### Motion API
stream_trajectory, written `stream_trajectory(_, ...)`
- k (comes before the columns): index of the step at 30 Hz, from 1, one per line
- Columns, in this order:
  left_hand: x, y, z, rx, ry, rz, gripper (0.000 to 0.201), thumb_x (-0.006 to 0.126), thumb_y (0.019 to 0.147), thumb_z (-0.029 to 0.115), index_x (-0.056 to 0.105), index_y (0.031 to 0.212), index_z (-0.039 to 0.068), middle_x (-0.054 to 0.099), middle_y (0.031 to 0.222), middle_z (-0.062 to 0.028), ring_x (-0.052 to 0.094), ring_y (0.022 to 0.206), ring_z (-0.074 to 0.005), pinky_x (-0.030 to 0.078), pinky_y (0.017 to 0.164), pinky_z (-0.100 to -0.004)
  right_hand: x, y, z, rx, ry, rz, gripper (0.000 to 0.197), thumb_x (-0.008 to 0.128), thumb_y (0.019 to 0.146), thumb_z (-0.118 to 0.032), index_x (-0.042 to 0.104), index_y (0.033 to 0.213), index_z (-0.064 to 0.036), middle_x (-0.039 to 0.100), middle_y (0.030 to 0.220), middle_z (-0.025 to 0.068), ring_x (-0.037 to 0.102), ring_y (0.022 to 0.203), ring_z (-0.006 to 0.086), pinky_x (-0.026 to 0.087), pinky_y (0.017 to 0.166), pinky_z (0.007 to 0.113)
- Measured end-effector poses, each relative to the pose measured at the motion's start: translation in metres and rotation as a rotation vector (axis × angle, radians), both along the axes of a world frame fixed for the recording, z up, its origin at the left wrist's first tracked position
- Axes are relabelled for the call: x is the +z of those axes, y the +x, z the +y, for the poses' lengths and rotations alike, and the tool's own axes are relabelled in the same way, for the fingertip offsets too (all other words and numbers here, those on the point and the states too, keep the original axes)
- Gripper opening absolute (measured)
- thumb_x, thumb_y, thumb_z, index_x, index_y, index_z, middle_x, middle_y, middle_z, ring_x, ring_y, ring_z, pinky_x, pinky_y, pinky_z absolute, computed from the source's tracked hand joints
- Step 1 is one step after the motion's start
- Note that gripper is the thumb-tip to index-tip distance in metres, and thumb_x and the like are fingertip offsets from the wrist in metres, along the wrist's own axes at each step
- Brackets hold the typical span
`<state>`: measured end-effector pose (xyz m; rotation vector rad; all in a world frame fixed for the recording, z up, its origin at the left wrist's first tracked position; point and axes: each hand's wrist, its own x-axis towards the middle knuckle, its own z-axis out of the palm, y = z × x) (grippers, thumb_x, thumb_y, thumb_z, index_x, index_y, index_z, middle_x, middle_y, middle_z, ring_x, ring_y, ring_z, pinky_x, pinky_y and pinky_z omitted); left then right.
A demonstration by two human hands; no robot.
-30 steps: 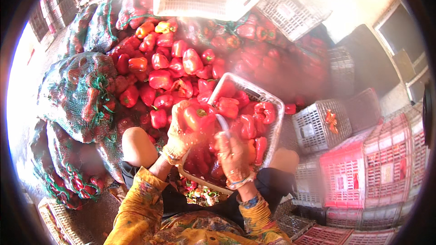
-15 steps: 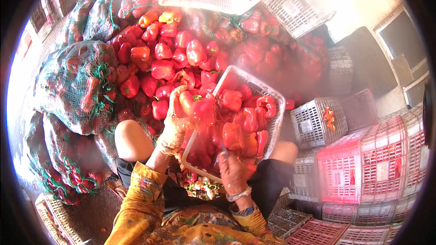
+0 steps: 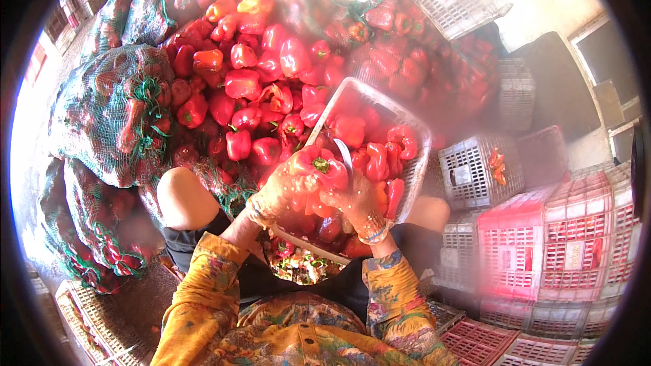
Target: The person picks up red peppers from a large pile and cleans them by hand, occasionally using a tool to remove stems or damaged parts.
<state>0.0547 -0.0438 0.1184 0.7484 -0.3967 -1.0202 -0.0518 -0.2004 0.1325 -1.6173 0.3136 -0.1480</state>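
Observation:
My left hand [image 3: 277, 194] is wrapped round a red bell pepper [image 3: 317, 167], its green stem end facing up. In my right hand [image 3: 359, 205] is a knife [image 3: 344, 154]; its curved blade stands up against the pepper's right side, and the handle is hidden in my fingers. Both hands are close together over a white plastic crate [image 3: 425, 146] that lies tilted across my knees. Inside it are several red peppers [image 3: 377, 163], some of them cut open.
A heap of red peppers [image 3: 243, 85] lies ahead. Full green mesh sacks [image 3: 102, 118] stand at left. Stacked crates [image 3: 510, 257] line the right, and one grey crate [image 3: 468, 171] has scraps on its side. Pepper trimmings [image 3: 308, 266] lie below, between my legs.
My left hand has brought the pepper down and to the right, over the crate. My right hand has risen with the knife, and the blade now meets the pepper.

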Motion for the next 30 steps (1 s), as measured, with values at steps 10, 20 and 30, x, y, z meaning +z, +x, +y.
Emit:
stream_trajectory(10,-0.069,-0.001,-0.011,-0.010,-0.297,0.491,0.069,0.072,0.088,0.045,0.051,0.136,0.001,0.062,0.129,-0.0155,0.061,0.119,-0.0324,0.047,0.105,-0.0476,0.009,-0.018,-0.023,0.161,0.409,0.042,0.046,0.074,0.086,-0.009,0.060,0.129,-0.0026,0.068,0.109,0.0016,0.065,0.095,0.0111,0.054,0.085,0.026)
stream_trajectory(20,-0.016,-0.005,-0.002,0.554,0.072,-0.376,0.048,0.072,0.089,0.038,0.059,0.124,0.008,0.063,0.109,-0.0017,0.060,0.100,-0.0162,0.048,0.088,-0.0305,0.046,-0.008,0.012,-0.266,-0.174,-0.037,0.029,0.065,0.098,-0.026,0.069,0.115,-0.0039,0.071,0.084,0.0038,0.062,0.065,0.0110,0.051,0.055,0.032)
stream_trajectory(30,-0.016,-0.024,0.022,0.409,0.320,-0.574,0.093,0.083,0.076,0.045,0.038,0.147,0.006,0.060,0.128,-0.0095,0.057,0.122,-0.0245,0.047,0.102,-0.0372,0.017,0.007,0.057,-0.171,0.065,-0.009,0.031,0.066,0.097,-0.029,0.061,0.113,-0.0041,0.061,0.082,-0.0011,0.057,0.065,0.0095,0.047,0.056,0.027)
